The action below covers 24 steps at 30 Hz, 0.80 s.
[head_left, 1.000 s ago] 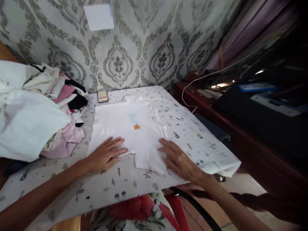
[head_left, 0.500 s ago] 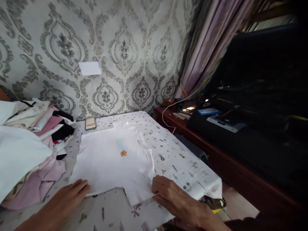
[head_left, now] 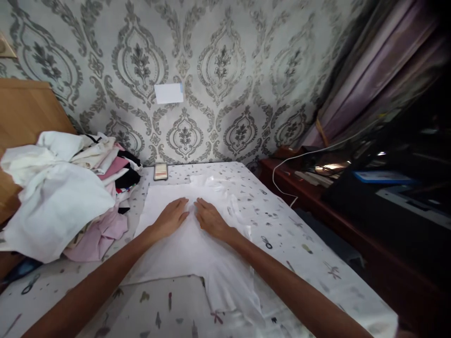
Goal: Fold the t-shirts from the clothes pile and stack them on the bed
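Observation:
A white T-shirt (head_left: 183,256) lies spread on the patterned sheet, one sleeve toward me at the lower right. On its upper middle rests my left hand (head_left: 172,218), fingers stretched out over the cloth and thumb a little apart. My right hand (head_left: 212,218) lies just beside it, fingers also extended on the fabric. A narrow gap separates the fingertips. Neither hand grips the shirt. The small orange print on its front is hidden from view, around where my hands are.
A heap of clothes (head_left: 70,188) sits at the left by a wooden headboard (head_left: 28,112). Near the wall is a small framed card (head_left: 161,172). A dark red ledge (head_left: 282,176) with a white cable (head_left: 278,188) runs along the right side of the patterned sheet (head_left: 292,263).
Both hands have left the shirt's near edge and side and moved forward and inward onto its middle. The view has turned left, showing more of the clothes heap and headboard.

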Each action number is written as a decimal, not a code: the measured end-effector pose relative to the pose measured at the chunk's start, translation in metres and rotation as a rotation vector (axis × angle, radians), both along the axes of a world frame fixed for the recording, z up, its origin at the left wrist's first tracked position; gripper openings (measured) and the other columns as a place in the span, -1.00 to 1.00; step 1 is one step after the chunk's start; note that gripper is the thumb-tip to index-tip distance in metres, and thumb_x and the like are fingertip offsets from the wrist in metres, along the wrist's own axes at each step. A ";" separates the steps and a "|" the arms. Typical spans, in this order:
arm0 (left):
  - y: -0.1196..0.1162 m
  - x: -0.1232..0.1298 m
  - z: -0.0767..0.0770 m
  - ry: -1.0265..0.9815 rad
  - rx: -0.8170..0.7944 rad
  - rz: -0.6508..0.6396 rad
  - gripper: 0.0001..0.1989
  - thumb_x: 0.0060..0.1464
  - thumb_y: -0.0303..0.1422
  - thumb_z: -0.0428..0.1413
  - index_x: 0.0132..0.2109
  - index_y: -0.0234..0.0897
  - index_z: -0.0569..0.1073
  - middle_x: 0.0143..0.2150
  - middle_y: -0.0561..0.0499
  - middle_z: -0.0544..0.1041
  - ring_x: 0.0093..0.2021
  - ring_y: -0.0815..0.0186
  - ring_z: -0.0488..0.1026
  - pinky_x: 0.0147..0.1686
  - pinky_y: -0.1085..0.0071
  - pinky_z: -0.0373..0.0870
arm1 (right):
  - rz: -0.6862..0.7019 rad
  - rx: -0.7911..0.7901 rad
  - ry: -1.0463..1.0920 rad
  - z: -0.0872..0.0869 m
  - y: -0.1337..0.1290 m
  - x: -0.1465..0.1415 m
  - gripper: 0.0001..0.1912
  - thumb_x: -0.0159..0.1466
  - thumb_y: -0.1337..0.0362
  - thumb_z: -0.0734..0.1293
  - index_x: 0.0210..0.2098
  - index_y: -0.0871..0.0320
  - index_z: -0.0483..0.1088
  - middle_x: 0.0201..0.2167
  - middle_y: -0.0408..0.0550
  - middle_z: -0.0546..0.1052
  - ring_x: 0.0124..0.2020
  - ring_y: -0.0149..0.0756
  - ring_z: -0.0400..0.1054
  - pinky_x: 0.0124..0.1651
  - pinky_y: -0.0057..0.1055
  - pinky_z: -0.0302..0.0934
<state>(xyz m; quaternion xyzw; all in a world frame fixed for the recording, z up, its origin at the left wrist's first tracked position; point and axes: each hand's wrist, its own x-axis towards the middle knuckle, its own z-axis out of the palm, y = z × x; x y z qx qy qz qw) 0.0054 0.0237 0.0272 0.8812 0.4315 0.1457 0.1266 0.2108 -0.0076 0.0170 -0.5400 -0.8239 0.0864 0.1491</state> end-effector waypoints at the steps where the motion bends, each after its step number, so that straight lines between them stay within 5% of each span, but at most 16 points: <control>1: 0.010 -0.002 -0.010 0.065 -0.010 0.047 -0.44 0.33 -0.17 -0.14 0.33 -0.40 0.21 0.40 -0.34 0.23 0.41 0.04 0.15 0.34 0.03 0.11 | -0.018 -0.007 -0.038 -0.007 0.011 -0.001 -0.48 0.45 0.22 0.07 0.32 0.34 0.21 0.38 0.30 0.22 0.43 -0.04 0.04 0.40 -0.02 0.00; 5: 0.033 -0.047 -0.032 0.252 -0.037 0.270 -0.34 0.35 -0.06 -0.23 0.42 -0.38 0.11 0.49 -0.28 0.03 0.50 0.04 -0.08 0.40 -0.05 -0.10 | -0.104 -0.025 -0.138 -0.024 0.033 0.037 -0.41 0.47 0.10 0.06 0.38 0.28 0.15 0.43 0.21 0.12 0.47 -0.08 -0.07 0.44 0.01 -0.15; 11: 0.035 -0.102 -0.031 0.349 -0.064 0.436 -0.28 0.36 -0.05 -0.31 0.46 -0.45 -0.01 0.51 -0.26 -0.07 0.51 0.08 -0.17 0.41 -0.01 -0.13 | -0.257 -0.072 -0.186 -0.027 0.045 0.111 -0.39 0.48 0.06 -0.03 0.41 0.21 0.07 0.46 0.15 0.06 0.48 -0.13 -0.11 0.43 0.02 -0.14; 16: 0.042 -0.078 -0.025 0.312 -0.035 0.440 -0.27 0.34 -0.02 -0.26 0.44 -0.47 0.02 0.51 -0.34 -0.08 0.51 -0.02 -0.18 0.37 -0.14 -0.11 | -0.325 -0.013 -0.216 -0.022 0.060 0.086 -0.46 0.48 0.16 -0.01 0.32 0.29 0.21 0.40 0.25 0.18 0.47 -0.04 -0.09 0.42 0.18 -0.25; 21: 0.068 -0.027 -0.033 0.208 0.023 0.246 -0.30 0.35 -0.02 -0.25 0.43 -0.41 0.06 0.50 -0.31 -0.03 0.50 0.03 -0.13 0.38 -0.01 -0.06 | -0.110 -0.015 -0.181 -0.021 0.093 0.029 -0.46 0.48 0.16 0.02 0.31 0.32 0.21 0.41 0.23 0.17 0.45 -0.16 -0.03 0.43 -0.16 -0.11; 24: 0.082 -0.023 -0.044 0.219 0.033 0.269 -0.30 0.35 -0.01 -0.24 0.42 -0.40 0.09 0.48 -0.32 0.03 0.49 0.02 -0.08 0.38 -0.03 -0.05 | -0.079 -0.041 -0.161 -0.025 0.114 0.035 -0.37 0.48 0.05 0.01 0.41 0.28 0.07 0.46 0.18 0.06 0.48 -0.16 -0.13 0.45 -0.14 -0.19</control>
